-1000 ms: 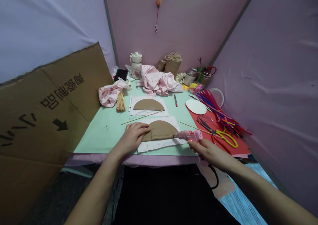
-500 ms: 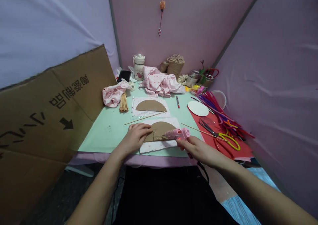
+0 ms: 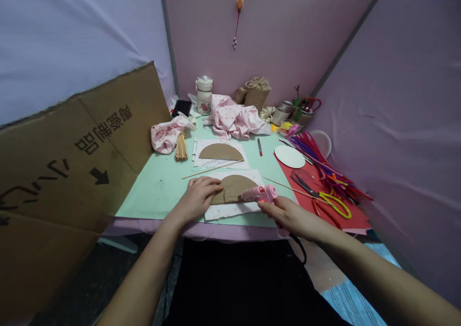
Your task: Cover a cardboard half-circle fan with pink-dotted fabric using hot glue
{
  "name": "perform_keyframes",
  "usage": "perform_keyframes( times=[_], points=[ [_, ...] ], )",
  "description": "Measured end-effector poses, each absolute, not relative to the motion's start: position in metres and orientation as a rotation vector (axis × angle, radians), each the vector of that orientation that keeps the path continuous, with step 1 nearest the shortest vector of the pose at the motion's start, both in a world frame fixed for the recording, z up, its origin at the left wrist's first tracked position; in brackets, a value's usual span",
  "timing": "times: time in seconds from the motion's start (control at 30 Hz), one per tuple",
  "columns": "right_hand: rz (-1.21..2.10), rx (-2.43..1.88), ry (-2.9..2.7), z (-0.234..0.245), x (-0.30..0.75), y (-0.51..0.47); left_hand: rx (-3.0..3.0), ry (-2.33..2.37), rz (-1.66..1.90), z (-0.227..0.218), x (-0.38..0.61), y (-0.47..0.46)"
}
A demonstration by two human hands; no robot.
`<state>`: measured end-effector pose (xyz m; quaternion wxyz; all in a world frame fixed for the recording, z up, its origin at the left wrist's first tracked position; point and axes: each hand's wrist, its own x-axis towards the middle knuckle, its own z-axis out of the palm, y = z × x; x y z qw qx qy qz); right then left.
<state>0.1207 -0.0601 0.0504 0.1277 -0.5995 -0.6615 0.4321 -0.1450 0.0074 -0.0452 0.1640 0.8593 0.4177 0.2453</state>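
Note:
My right hand (image 3: 284, 213) is wrapped round the handle of a pink hot glue gun (image 3: 261, 193), whose small red light is lit. Its nozzle points left, close over a brown cardboard half-circle (image 3: 239, 184). Shiny glue shows along a line near the straight edge. On the left end of this cardboard, my left hand (image 3: 200, 195) rests with fingers stretched out flat. Under the cardboard lies a white cloth piece with faint pink marks (image 3: 230, 212). Just behind, a second cardboard half-circle (image 3: 221, 152) lies on similar cloth.
Thin wooden sticks (image 3: 212, 169) lie nearby, with a bundle of sticks (image 3: 181, 148) at left. Scissors with yellow handles (image 3: 324, 199) and red-handled pliers (image 3: 326, 214) lie on red sheets at right, near pipe cleaners (image 3: 317, 155). A large cardboard panel (image 3: 118, 158) stands left.
The glue gun's nozzle has shifted slightly left and down along the cardboard's straight edge. My left hand stays on the cardboard. The whole view has moved a little.

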Motion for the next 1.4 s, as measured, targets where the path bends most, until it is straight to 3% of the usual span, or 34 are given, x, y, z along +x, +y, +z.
perform_keyframes(
  times=[1.23, 1.4],
  points=[
    [1.200, -2.159, -1.615, 0.066, 0.161, -0.088, 2.474, 1.157, 0.750, -0.050, -0.146, 0.010],
    [1.167, -1.915, -1.432, 0.063, 0.157, -0.095, 2.390, 1.179, 1.039, -0.041, -0.146, 0.006]
  ],
)
